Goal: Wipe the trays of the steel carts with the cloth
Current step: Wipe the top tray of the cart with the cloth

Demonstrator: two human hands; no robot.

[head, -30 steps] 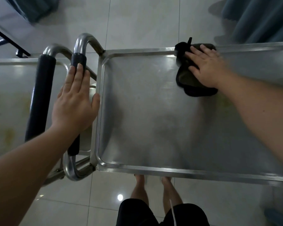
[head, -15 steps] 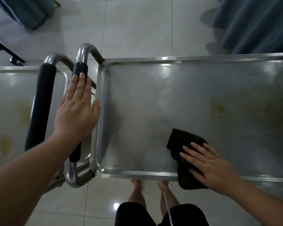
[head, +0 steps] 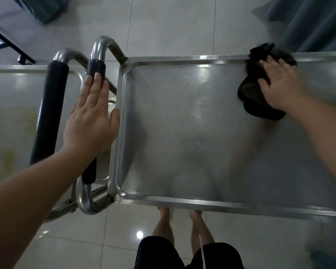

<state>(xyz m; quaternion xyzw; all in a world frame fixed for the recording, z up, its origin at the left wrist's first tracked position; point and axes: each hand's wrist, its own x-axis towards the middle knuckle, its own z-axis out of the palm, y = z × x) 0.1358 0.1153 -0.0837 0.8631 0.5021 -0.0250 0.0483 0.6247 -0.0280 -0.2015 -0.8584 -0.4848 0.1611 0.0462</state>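
Head view: right hand (head: 279, 88), fingers flat, presses the dark cloth (head: 260, 98) at the tray's (head: 182, 133) far rim. Soft, light cloth: bunches, so press broadly. Left hand (head: 91, 121), flat, steadies the cart handle (head: 95, 68).

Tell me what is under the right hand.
The dark cloth lies under the right hand, on the steel tray by its far rim. The steel beneath is hidden.

The place is looking like an institutional service room, perhaps a canteen or clinic back area. Two steel carts (head: 202, 133) with padded push handles (head: 49, 113) are standing on a glossy pale tiled floor (head: 173, 20), and teal curtains (head: 314, 22) are hanging behind them.
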